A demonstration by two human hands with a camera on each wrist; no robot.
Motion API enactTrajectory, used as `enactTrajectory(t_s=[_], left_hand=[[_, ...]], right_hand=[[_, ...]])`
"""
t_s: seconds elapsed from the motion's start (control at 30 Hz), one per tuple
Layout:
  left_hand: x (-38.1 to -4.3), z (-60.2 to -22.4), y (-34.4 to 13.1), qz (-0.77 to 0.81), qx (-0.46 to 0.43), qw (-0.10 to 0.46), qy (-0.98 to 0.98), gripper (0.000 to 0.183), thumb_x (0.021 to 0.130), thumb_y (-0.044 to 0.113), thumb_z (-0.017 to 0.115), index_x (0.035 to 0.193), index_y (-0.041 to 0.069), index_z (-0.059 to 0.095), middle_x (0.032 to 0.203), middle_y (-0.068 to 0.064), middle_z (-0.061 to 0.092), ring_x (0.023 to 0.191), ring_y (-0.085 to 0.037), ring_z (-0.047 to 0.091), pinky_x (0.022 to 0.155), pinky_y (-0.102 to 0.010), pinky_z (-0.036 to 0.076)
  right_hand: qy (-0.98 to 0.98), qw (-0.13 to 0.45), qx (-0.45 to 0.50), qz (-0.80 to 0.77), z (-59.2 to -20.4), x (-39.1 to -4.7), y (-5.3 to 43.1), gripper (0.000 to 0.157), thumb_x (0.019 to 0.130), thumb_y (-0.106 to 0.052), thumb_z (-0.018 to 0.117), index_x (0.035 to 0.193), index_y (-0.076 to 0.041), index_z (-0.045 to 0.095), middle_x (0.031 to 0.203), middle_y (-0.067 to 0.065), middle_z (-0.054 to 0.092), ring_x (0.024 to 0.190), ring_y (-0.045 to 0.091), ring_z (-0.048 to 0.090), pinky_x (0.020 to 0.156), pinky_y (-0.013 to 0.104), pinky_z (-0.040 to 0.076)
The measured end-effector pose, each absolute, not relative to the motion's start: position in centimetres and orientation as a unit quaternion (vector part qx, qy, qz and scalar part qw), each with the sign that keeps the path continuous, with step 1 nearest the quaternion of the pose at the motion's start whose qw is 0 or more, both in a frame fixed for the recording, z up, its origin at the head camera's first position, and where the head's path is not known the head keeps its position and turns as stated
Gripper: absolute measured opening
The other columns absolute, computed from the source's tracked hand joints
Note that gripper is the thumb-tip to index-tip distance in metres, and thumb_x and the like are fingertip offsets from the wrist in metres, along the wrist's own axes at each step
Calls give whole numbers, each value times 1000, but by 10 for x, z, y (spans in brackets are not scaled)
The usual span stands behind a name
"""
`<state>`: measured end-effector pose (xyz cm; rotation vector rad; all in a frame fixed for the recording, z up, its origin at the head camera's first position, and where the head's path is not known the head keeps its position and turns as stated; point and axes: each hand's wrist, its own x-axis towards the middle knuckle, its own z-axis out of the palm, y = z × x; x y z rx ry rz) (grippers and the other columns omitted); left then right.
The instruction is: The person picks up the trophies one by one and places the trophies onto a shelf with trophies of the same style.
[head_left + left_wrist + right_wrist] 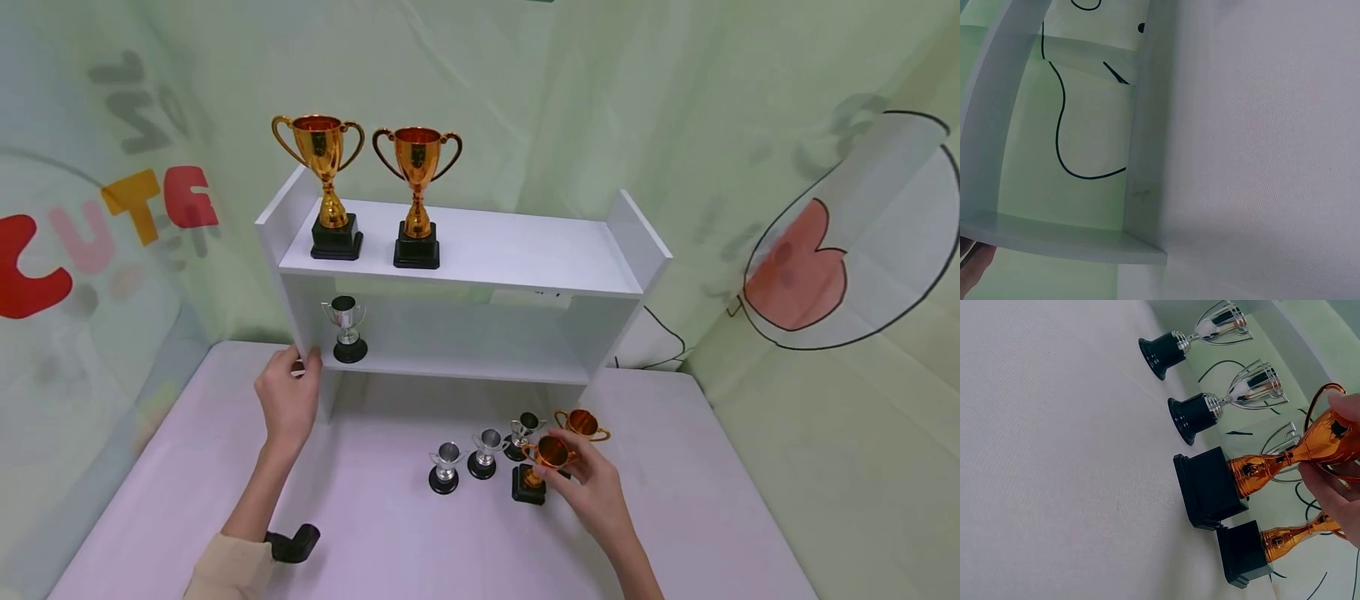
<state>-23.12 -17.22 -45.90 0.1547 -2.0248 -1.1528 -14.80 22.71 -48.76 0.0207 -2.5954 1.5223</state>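
Observation:
My left hand grips the left side panel of a white shelf, its fingers at the panel's edge. In the left wrist view only a bit of the left hand shows beside the panel. My right hand pinches a gold trophy by its cup, between thumb and fingers. The trophy's black square base is close over the table. Right behind it stands a second gold trophy, partly hidden. Several small silver trophies with round black bases, such as the leftmost silver trophy, stand to the left.
Two larger gold trophies, one at far left and another gold trophy beside it, stand on the top shelf. One silver trophy stands at the left of the middle shelf. A cable runs behind the shelf's right side.

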Motion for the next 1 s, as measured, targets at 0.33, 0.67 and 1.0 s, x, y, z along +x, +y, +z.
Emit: enactTrajectory(t_s=[0.33, 0.67, 1.0], left_hand=[[-231, -458, -172, -459, 67, 389, -796, 18, 96, 7, 66, 104, -6, 76, 94, -26, 72, 81, -40, 71, 69, 2, 35], [-235, -456, -171, -458, 56, 403, -791, 15, 95, 4, 65, 98, -6, 76, 88, -25, 72, 78, -40, 72, 69, 1, 36], [-232, -459, -172, -450, 63, 396, -798, 17, 95, 5, 66, 102, -7, 76, 90, -26, 72, 78, -40, 71, 69, -1, 36]], right_hand=[[-864, 79, 13, 497, -482, -144, 226, 55, 83, -10, 86, 133, -13, 65, 128, 11, 69, 96, 16, 70, 90, 13, 51], [-868, 93, 35, 487, -460, -136, 224, 54, 83, -11, 86, 132, -13, 65, 127, 9, 69, 96, 13, 70, 90, 13, 52], [-864, 94, 40, 492, -448, -128, 224, 52, 82, -12, 87, 130, -14, 67, 124, 8, 69, 96, 11, 69, 89, 15, 54]])
